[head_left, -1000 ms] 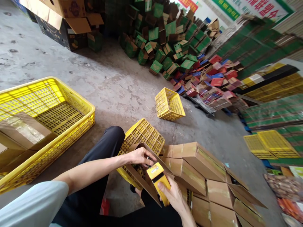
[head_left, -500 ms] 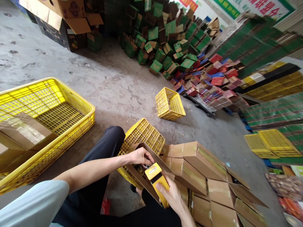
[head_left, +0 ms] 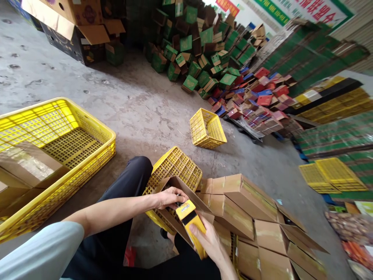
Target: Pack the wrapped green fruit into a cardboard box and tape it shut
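My right hand [head_left: 208, 237] is wrapped round a yellow box-shaped object [head_left: 196, 226] with a black band and a small printed label near its far end; its exact kind is unclear. At that far end my left hand [head_left: 171, 197] has its fingers pinched together, with something small and dark partly hidden at the fingertips. Beneath both hands is an open cardboard box [head_left: 186, 182], standing between my legs. Behind the box an upturned yellow plastic crate [head_left: 182, 167] shows its grid bottom.
Several brown cartons [head_left: 247, 198] are stacked at my right. A large yellow crate [head_left: 96, 159] with a cardboard box [head_left: 26, 163] in it is on the left. Another yellow crate [head_left: 206, 130] rests on the concrete floor ahead. Green boxes [head_left: 190, 83] are heaped further back.
The yellow object and both hands have shifted very slightly left, along with the whole view. My grip looks the same, with the left fingers still at the object's far end.
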`<action>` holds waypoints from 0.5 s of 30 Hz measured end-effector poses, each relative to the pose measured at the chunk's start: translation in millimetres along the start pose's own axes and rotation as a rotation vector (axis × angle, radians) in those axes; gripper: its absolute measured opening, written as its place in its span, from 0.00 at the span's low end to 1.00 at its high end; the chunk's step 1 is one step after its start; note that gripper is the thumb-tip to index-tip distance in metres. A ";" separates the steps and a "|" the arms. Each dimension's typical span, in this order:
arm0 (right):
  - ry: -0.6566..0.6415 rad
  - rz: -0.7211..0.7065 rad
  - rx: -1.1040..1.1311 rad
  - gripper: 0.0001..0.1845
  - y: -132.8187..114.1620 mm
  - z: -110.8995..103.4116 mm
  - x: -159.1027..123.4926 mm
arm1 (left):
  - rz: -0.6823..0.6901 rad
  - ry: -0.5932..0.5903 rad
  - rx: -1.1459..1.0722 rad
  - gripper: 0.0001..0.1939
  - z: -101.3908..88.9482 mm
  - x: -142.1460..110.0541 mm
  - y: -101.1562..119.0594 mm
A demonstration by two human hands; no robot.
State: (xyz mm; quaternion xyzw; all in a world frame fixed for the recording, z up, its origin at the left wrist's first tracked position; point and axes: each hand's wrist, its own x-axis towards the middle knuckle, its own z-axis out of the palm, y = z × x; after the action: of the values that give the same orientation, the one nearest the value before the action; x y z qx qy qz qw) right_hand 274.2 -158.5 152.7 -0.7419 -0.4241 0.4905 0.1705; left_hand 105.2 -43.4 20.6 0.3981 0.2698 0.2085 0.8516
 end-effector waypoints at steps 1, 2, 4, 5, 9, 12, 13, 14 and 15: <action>0.002 -0.008 -0.004 0.47 -1.1 1.5 -0.1 | 0.023 0.005 0.022 0.31 0.5 0.9 -1.5; 0.003 -0.018 -0.010 0.46 -2.1 2.7 -0.1 | 0.049 0.011 0.048 0.30 0.8 1.6 -2.3; 0.003 -0.023 -0.012 0.46 -3.9 4.4 0.1 | 0.114 0.022 0.114 0.25 0.2 2.1 -1.5; -0.002 -0.020 -0.010 0.45 -4.7 4.7 0.0 | 0.149 0.026 0.150 0.22 -0.6 1.8 -0.2; -0.050 0.012 0.024 0.42 -7.1 4.1 -1.7 | 0.248 0.033 0.272 0.12 -5.1 -0.9 5.3; -0.076 0.038 0.082 0.39 -7.4 3.7 -2.9 | 0.278 0.039 0.328 0.12 -6.0 -3.3 6.7; -0.076 0.042 0.097 0.39 -7.0 3.8 -2.9 | 0.282 0.047 0.326 0.13 -5.3 -4.1 6.7; -0.073 0.045 0.111 0.40 -6.4 4.2 -2.7 | 0.274 0.061 0.302 0.15 -3.9 -4.8 6.5; -0.068 0.048 0.124 0.40 -5.7 4.7 -2.5 | 0.252 0.077 0.254 0.17 -2.1 -5.4 6.3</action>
State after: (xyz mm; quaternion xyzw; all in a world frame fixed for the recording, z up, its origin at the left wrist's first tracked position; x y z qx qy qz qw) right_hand 267.0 -157.9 155.8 -0.7229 -0.3803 0.5447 0.1899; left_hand 98.9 -41.5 26.0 0.5250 0.2745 0.2930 0.7504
